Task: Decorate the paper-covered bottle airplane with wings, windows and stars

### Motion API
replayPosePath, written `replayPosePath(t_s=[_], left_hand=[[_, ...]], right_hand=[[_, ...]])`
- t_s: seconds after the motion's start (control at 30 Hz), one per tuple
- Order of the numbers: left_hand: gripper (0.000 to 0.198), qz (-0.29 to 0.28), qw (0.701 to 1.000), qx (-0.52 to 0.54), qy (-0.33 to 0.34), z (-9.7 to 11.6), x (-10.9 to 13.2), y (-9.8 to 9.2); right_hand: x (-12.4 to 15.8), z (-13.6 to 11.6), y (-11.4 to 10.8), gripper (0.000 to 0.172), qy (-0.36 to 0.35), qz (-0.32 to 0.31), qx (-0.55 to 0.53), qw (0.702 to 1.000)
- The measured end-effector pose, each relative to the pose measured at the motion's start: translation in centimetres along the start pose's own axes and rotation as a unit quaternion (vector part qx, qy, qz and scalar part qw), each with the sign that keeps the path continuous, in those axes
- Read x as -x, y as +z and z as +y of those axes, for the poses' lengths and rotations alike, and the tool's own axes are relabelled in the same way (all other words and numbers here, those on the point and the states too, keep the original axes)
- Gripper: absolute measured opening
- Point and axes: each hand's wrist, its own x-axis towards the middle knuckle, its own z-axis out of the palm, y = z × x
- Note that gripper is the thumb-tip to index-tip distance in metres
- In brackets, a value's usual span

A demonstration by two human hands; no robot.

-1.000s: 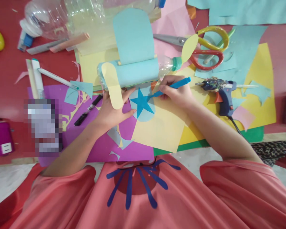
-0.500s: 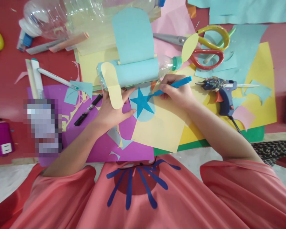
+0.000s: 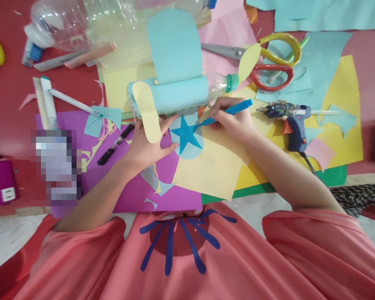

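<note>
A blue marker [image 3: 237, 108] is pinched in my right hand [image 3: 233, 118], its tip on the right point of a blue star [image 3: 187, 134] drawn on a light blue paper circle [image 3: 192, 152]. My left hand [image 3: 148, 143] lies with fingers spread at the circle's left edge, touching it and holding nothing. Above the hands lies a bottle wrapped in light blue paper [image 3: 181, 92], with a green cap [image 3: 231, 83]. A pale yellow paper strip [image 3: 146, 111] hangs from the bottle over the back of my left hand.
Scissors [image 3: 276, 77] lie at upper right, a glue gun [image 3: 295, 125] right of my right hand. A black marker [image 3: 115, 144] and a blurred-out object [image 3: 58, 166] are at left. Clear bottles [image 3: 62, 25] stand out at upper left. Purple [image 3: 125, 191] and yellow sheets [image 3: 346, 141] cover the table.
The blue marker's back end has tilted very slightly, with a tiny shift of my right hand. My left hand has stayed in place.
</note>
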Motion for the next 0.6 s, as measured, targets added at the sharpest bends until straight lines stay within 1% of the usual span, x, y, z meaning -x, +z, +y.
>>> replayPosePath(t_s=[0.1,0.27,0.33,0.47,0.6], left_hand=[[0.064,-0.007,1.0,-0.002,-0.005,0.13,-0.01,-0.1],[0.064,-0.004,1.0,0.002,0.001,0.13,-0.03,-0.03],[0.064,0.0,1.0,0.004,0.006,0.05,-0.01,0.03],[0.064,0.009,1.0,0.001,0.011,-0.09,0.04,0.07],[0.065,0.01,1.0,0.001,0.018,-0.14,0.04,0.07]], right_hand=[[0.05,-0.17,0.16,0.024,-0.001,0.006,-0.006,1.0],[0.18,-0.34,0.27,0.024,-0.024,0.013,-0.011,1.0],[0.22,-0.33,0.17,0.026,-0.029,0.003,-0.016,0.999],[0.21,-0.34,0.04,0.028,-0.043,-0.041,0.009,0.998],[0.21,-0.32,0.17,0.029,-0.033,-0.041,0.016,0.999]])
